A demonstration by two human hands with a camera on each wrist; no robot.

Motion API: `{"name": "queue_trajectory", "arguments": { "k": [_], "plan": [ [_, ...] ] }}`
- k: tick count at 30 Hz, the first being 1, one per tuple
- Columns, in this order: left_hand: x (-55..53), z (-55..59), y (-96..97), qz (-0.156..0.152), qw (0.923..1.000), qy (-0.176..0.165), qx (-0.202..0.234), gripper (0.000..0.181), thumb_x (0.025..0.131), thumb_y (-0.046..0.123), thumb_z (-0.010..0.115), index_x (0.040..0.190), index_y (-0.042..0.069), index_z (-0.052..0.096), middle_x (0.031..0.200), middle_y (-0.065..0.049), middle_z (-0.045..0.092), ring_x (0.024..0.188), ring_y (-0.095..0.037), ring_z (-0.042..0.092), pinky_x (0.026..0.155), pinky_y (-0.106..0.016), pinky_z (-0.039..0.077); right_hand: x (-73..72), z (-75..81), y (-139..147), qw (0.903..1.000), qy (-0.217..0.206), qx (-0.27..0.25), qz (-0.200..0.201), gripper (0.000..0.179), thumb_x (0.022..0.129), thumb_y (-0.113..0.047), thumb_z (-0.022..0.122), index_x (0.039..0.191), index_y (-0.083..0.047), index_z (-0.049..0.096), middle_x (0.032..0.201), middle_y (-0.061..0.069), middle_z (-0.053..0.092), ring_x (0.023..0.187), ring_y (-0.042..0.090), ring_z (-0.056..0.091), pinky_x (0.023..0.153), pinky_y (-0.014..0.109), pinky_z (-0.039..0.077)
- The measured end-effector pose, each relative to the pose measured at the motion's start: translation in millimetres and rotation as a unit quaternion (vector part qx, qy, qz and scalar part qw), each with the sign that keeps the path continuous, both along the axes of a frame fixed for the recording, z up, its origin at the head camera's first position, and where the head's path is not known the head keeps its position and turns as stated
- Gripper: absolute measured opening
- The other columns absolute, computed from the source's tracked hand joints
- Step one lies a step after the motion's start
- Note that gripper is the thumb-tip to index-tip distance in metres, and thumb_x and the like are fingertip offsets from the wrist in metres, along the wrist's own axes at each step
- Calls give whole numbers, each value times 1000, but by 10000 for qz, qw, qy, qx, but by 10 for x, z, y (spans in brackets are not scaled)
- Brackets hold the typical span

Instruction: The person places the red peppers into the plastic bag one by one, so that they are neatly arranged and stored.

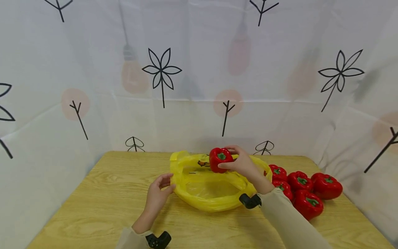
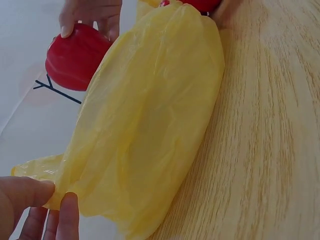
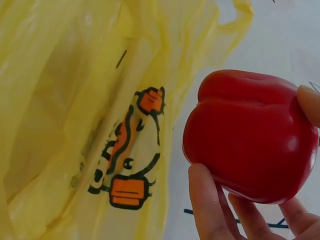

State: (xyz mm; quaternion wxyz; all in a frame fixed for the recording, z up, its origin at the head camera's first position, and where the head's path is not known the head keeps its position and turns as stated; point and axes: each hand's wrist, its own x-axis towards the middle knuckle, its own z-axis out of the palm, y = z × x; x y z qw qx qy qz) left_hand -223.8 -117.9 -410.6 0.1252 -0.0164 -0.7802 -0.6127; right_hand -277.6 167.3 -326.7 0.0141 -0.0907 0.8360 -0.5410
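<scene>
A yellow plastic bag (image 1: 205,204) lies with its mouth spread wide on the wooden table. My left hand (image 1: 158,194) pinches the bag's left edge between thumb and fingers, as the left wrist view shows close up (image 2: 40,210). Over the bag's mouth, my right hand (image 1: 240,164) grips a red bell pepper (image 1: 216,160) with a green stem. In the right wrist view the pepper (image 3: 250,140) is held between thumb and fingers, beside the bag's printed cartoon side (image 3: 125,150).
Several more red bell peppers (image 1: 300,181) sit in a cluster right of the bag, partly behind the right forearm. The wooden table (image 1: 102,193) meets a white patterned cloth (image 1: 192,121) at its back and sides. A black wrist camera (image 1: 250,200) is strapped on each arm.
</scene>
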Motion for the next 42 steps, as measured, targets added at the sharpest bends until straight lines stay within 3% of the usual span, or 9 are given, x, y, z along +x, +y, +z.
{"name": "queue_trajectory", "arguments": {
  "k": [8,15,31,42],
  "plan": [
    [-4,-4,18,-43,10000,64,-20,32,84,4,67,116,5,62,109,-12,59,99,-28,56,70,-27,54,-83,0,-197,9998,47,178,8,70,74,-18,80,133,-11,43,130,18,44,106,36,51,75,38,54],
    [0,10,27,-56,9999,69,-74,32,84,4,67,116,5,62,109,-12,59,100,-28,56,70,-26,54,-179,-28,-348,9997,-231,48,39,69,74,-16,80,132,-11,42,130,17,44,110,37,49,78,41,53],
    [-22,28,48,34,9998,62,-205,32,83,5,69,115,5,62,108,-10,60,98,-25,58,79,-33,52,-340,-293,-643,9990,-383,-212,26,64,71,-11,81,126,-9,47,123,15,49,106,34,50,74,38,55],
    [-28,37,72,59,9997,45,-212,32,83,5,69,114,5,63,107,-10,61,98,-26,58,76,-29,53,-388,-482,-815,9994,-311,129,66,67,69,-13,83,126,-9,48,123,16,49,103,31,52,73,36,55]
  ]
}}
